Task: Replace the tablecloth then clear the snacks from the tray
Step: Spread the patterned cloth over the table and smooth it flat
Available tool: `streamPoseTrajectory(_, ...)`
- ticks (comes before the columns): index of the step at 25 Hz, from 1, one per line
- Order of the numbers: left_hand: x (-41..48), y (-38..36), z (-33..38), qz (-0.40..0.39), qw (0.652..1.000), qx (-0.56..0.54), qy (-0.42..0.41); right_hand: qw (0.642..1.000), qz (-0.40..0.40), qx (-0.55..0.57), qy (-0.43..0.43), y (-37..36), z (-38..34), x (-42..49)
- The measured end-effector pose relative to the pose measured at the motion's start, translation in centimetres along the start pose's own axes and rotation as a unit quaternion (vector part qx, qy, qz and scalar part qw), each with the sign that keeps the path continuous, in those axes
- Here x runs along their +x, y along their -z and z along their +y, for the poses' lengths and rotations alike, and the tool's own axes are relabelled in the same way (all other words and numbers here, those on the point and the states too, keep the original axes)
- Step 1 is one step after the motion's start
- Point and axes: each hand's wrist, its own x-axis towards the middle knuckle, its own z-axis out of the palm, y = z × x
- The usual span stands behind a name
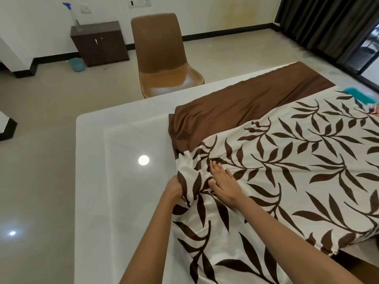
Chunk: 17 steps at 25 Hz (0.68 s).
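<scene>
brown chair (164, 58) mid-floor | dark cabinet (100, 43) (spray bottle (74, 17) on top) | blue tub (77, 64) beside cabinet | dark curtains (328, 23) right

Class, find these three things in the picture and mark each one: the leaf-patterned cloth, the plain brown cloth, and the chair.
leaf-patterned cloth (287, 171), head view, on its flat spread part.
plain brown cloth (235, 105), head view, on its smooth middle.
chair (158, 44), head view, on its backrest.

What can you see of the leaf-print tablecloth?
The tablecloth is cream, soft-looking fabric printed with dark brown leaf sprays. It covers the right part of the white table, leaving the left bare. Its left end is bunched; the left hand grips that bunch, the right hand presses flat beside it. A plain brown strip borders its far side.
</scene>
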Motion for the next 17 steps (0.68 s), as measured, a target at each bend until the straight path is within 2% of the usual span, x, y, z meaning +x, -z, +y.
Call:
streamPoseTrajectory(3, 0.4, -1.1, 0.1, -0.014, 0.999, 0.029, 0.0, 0.999, -0.032, 0.005, 0.014, -0.3, -1.5, 0.0)
streamPoseTrajectory(6, 0.1, -0.5, -0.2, -0.019, 0.991, -0.122, -0.049, 0.996, -0.054, 0.065, 0.039, -0.4, -2.6, 0.4)
streamPoseTrajectory(8, 0.1, 1.1, -0.9, -0.016, 0.982, -0.183, -0.036, 0.99, -0.055, 0.117, 0.048, -0.2, -3.0, 0.5)
streamPoseTrajectory(10, -0.3, 3.7, -2.0, 0.093, 0.962, -0.255, -0.016, 0.994, -0.049, 0.08, 0.06, -0.4, -2.8, 0.6)
streamPoseTrajectory(13, -2.2, 10.2, -4.9, 0.312, 0.908, -0.278, -0.016, 0.995, 0.001, -0.083, 0.056, -1.6, -2.2, 0.9)
streamPoseTrajectory(15, -4.0, 15.2, -7.3, 0.5, 0.833, -0.235, -0.029, 0.993, 0.025, -0.113, 0.033, -2.1, -1.8, 1.2)
streamPoseTrajectory(17, -6.2, 19.3, -9.4, 0.627, 0.753, -0.199, -0.024, 0.992, 0.037, -0.123, 0.018, -2.7, -2.0, 1.7)
